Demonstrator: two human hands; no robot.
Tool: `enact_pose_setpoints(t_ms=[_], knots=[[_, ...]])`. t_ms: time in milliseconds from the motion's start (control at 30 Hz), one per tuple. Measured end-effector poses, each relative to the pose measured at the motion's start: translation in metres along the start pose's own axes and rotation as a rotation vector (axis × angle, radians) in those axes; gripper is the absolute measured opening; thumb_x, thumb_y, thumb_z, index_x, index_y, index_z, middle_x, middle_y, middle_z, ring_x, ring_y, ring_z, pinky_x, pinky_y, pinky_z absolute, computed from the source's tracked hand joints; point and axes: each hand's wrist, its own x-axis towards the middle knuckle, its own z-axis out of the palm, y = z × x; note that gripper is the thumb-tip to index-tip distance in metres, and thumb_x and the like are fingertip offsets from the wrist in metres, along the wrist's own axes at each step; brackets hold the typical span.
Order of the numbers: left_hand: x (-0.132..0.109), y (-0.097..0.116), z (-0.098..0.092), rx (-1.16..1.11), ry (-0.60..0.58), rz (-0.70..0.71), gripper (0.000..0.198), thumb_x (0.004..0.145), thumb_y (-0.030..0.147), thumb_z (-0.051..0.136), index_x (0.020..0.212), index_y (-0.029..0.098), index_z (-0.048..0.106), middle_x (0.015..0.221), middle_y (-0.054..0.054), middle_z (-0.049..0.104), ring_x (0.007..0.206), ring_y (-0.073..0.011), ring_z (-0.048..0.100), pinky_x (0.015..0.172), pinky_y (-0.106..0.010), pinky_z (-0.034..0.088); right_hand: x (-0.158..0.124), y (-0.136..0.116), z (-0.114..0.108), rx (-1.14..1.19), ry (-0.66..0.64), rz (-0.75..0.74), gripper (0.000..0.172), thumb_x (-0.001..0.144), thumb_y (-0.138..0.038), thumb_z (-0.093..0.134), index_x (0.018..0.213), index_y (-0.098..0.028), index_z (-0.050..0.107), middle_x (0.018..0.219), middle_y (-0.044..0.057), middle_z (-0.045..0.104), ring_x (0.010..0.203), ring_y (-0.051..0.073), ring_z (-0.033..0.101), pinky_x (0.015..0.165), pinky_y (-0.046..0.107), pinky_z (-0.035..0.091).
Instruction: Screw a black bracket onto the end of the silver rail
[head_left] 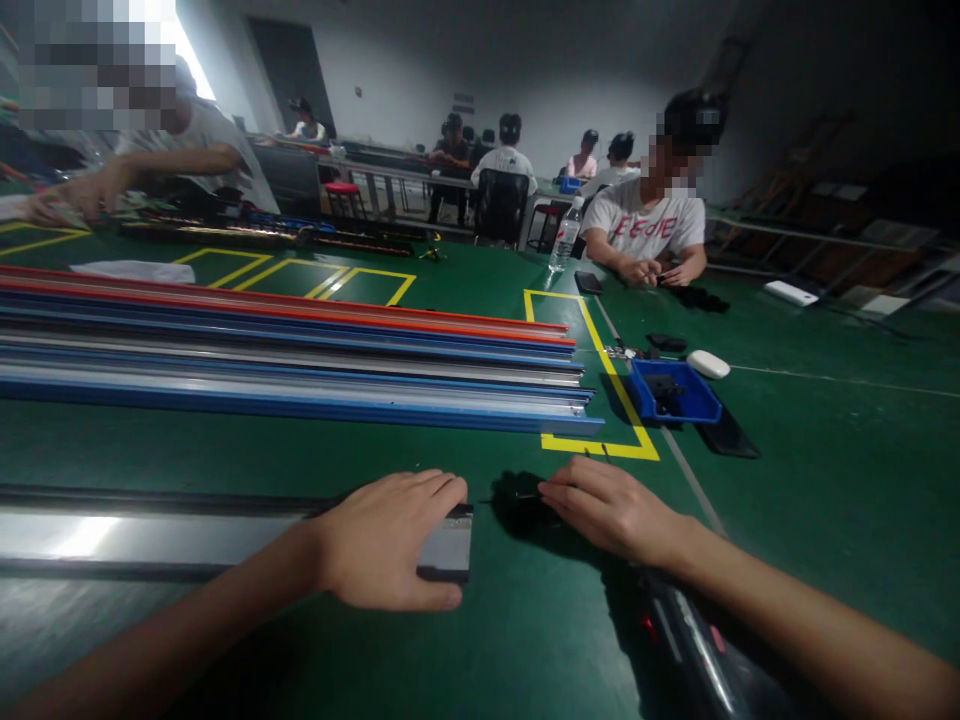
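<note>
My left hand is laid across the end of a silver aluminium profile with black edges. Its thumb is on the near edge and its fingers are on the far edge, gripping it. Just right of that end, my right hand pinches a small black part between thumb and fingers. The part is dark against its shadow, so its exact kind is unclear. A gap separates it from the profile. Under my right forearm lies a dark, shiny cylindrical tool with red spots, partly hidden.
Beyond my hands lie several long profiles in red, blue and silver. A blue bin holding black parts, a white oval case and a water bottle stand to the right. Co-workers sit across the table.
</note>
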Motion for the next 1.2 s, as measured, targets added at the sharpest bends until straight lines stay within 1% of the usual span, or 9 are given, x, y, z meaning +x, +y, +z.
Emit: enact_pose_setpoints(t_ms=[133, 400, 567, 633, 700, 833, 933, 1033, 1200], knots=[[0.001, 0.0, 0.001, 0.018, -0.003, -0.004, 0.053, 0.08, 0.06, 0.072, 0.115, 0.021, 0.059, 0.115, -0.009, 0.067, 0.103, -0.0308, 0.065, 0.086, -0.044, 0.048, 0.005, -0.005, -0.001, -0.121, -0.056, -0.066, 0.016, 0.104, -0.006, 0.054, 0.109, -0.008, 0.069, 0.091, 0.013, 0.073, 0.076, 0.021, 0.064, 0.064, 0.035, 0.055], [0.0, -0.001, 0.005, 0.053, 0.032, 0.02, 0.055, 0.081, 0.063, 0.071, 0.114, 0.021, 0.058, 0.116, -0.009, 0.068, 0.105, -0.0325, 0.065, 0.088, -0.045, 0.05, 0.011, -0.005, 0.001, 0.028, -0.169, -0.064, 0.015, 0.106, -0.015, 0.057, 0.111, -0.01, 0.071, 0.094, 0.011, 0.073, 0.083, 0.021, 0.063, 0.072, 0.036, 0.058], [0.0, -0.001, 0.005, 0.068, 0.041, 0.024, 0.056, 0.08, 0.064, 0.071, 0.114, 0.021, 0.058, 0.117, -0.01, 0.068, 0.104, -0.0331, 0.065, 0.088, -0.046, 0.05, 0.011, -0.002, 0.001, 0.125, -0.202, 0.018, 0.016, 0.103, -0.02, 0.062, 0.114, -0.014, 0.072, 0.126, 0.018, 0.069, 0.124, 0.031, 0.062, 0.099, 0.049, 0.059], [0.0, -0.001, 0.005, 0.062, 0.044, 0.019, 0.055, 0.08, 0.064, 0.071, 0.113, 0.021, 0.058, 0.117, -0.011, 0.068, 0.104, -0.0331, 0.066, 0.088, -0.046, 0.05, 0.01, -0.001, 0.001, 0.142, -0.233, 0.071, 0.016, 0.103, -0.021, 0.063, 0.115, -0.016, 0.071, 0.137, 0.018, 0.065, 0.132, 0.032, 0.06, 0.106, 0.053, 0.057], [0.0, 0.0, 0.005, 0.056, 0.048, 0.016, 0.054, 0.08, 0.063, 0.071, 0.113, 0.021, 0.058, 0.118, -0.011, 0.068, 0.103, -0.033, 0.066, 0.087, -0.046, 0.051, 0.009, 0.0, 0.002, 0.154, -0.292, 0.137, 0.022, 0.102, -0.021, 0.064, 0.123, -0.017, 0.068, 0.146, 0.018, 0.061, 0.13, 0.032, 0.063, 0.105, 0.053, 0.058], [-0.001, 0.0, 0.004, 0.047, 0.054, 0.023, 0.055, 0.081, 0.064, 0.07, 0.114, 0.022, 0.059, 0.119, -0.011, 0.068, 0.103, -0.0323, 0.066, 0.087, -0.045, 0.051, 0.007, 0.001, 0.005, 0.186, -0.372, 0.245, 0.049, 0.098, -0.021, 0.069, 0.145, -0.017, 0.056, 0.159, 0.024, 0.048, 0.131, 0.033, 0.065, 0.101, 0.051, 0.062], [-0.001, -0.002, 0.005, 0.043, 0.062, 0.025, 0.055, 0.081, 0.064, 0.07, 0.114, 0.022, 0.059, 0.116, -0.01, 0.069, 0.103, -0.032, 0.066, 0.087, -0.044, 0.051, 0.007, 0.002, 0.007, 0.2, -0.361, 0.261, 0.064, 0.097, -0.022, 0.07, 0.156, -0.014, 0.046, 0.154, 0.026, 0.054, 0.134, 0.035, 0.063, 0.105, 0.053, 0.059], [0.0, -0.003, 0.007, 0.037, 0.066, 0.028, 0.055, 0.08, 0.063, 0.07, 0.114, 0.022, 0.059, 0.115, -0.01, 0.068, 0.102, -0.0318, 0.066, 0.086, -0.044, 0.05, 0.008, 0.003, 0.008, 0.203, -0.368, 0.273, 0.066, 0.097, -0.022, 0.071, 0.156, -0.012, 0.045, 0.141, 0.024, 0.064, 0.128, 0.034, 0.065, 0.105, 0.053, 0.058], [0.0, -0.003, 0.007, 0.043, 0.063, 0.021, 0.055, 0.079, 0.063, 0.071, 0.115, 0.022, 0.059, 0.115, -0.009, 0.068, 0.102, -0.0313, 0.066, 0.087, -0.043, 0.049, 0.006, 0.006, 0.007, 0.204, -0.33, 0.303, 0.071, 0.095, -0.025, 0.074, 0.159, -0.016, 0.043, 0.137, 0.021, 0.064, 0.122, 0.032, 0.066, 0.101, 0.051, 0.058]])
